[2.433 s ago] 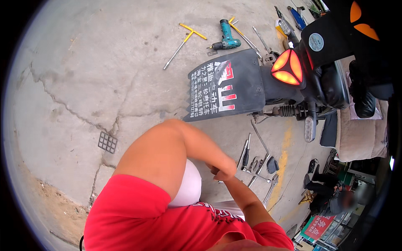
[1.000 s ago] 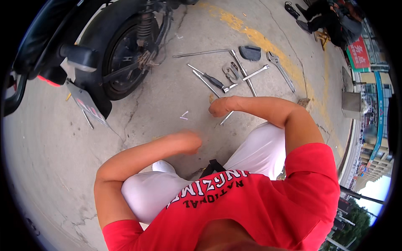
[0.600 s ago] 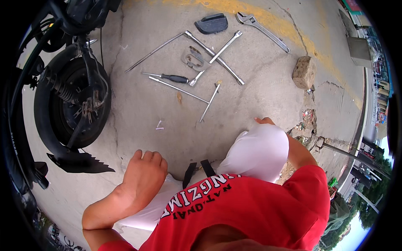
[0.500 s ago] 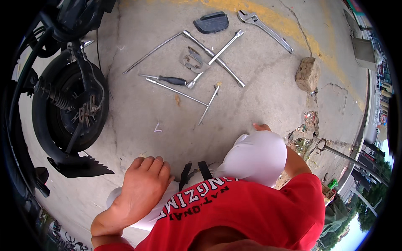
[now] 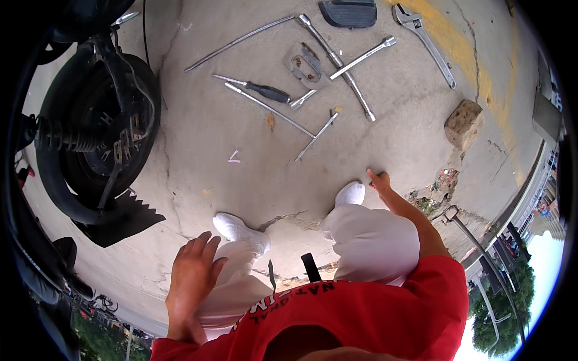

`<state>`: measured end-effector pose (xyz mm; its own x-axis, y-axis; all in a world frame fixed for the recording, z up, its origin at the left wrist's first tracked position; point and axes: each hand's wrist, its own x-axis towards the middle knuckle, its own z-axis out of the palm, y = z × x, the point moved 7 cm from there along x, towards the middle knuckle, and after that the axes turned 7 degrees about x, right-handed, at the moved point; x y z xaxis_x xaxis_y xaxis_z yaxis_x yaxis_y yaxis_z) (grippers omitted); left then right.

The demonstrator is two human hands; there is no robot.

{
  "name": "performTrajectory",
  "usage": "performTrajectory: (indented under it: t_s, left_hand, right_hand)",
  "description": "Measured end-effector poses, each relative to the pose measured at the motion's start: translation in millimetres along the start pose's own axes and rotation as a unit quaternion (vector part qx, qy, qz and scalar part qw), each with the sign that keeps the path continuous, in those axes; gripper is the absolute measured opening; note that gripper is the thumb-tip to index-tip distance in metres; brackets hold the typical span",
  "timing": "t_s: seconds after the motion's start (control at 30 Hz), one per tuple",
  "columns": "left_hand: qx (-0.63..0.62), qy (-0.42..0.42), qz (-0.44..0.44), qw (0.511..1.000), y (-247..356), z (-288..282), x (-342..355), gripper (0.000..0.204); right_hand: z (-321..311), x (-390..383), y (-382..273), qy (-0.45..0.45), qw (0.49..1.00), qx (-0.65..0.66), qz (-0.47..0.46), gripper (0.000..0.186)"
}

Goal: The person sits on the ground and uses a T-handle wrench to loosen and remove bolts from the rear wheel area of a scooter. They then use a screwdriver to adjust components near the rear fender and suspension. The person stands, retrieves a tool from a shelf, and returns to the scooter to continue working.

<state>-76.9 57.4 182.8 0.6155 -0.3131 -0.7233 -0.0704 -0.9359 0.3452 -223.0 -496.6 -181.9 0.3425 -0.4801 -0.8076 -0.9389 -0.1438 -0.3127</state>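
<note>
My left hand (image 5: 194, 269) hovers over my left thigh, fingers stretched and thumb apart, holding nothing. My right hand (image 5: 379, 180) hangs beside my right knee with fingers slightly apart; I see nothing in it. On the concrete ahead lie a T-handle wrench (image 5: 277, 113), a screwdriver (image 5: 265, 91) with a black grip, and a cross wrench (image 5: 335, 57). A long thin metal bar (image 5: 241, 42) reaches to the cross wrench's far end. Beside the cross wrench sits a grey oval metal part (image 5: 306, 65) with slots. Further off are a black ribbed pad (image 5: 348, 13) and an adjustable wrench (image 5: 426, 43).
A two-wheeler's wheel (image 5: 99, 129) with a spring shock and torn black mudguard (image 5: 117, 219) stands at left. A rough stone block (image 5: 463, 124) lies at right, near broken concrete (image 5: 442, 186). Small pale scraps (image 5: 234, 157) lie ahead of my white shoes (image 5: 241, 231).
My view has shifted and my body has risen, so both shoes now show. My left hand has lifted off my knee, its fingers spreading. More of my right hand shows. The tools stay in place.
</note>
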Motion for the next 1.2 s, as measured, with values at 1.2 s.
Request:
performTrajectory:
  t_s: [1.2]
  left_hand:
    - [-0.802, -0.161, -0.273, 0.506, 109, 209, -157, 0.050]
  right_hand:
    - [-74, -390, -137, -0.233, 0.965, 0.123, 0.008, 0.027]
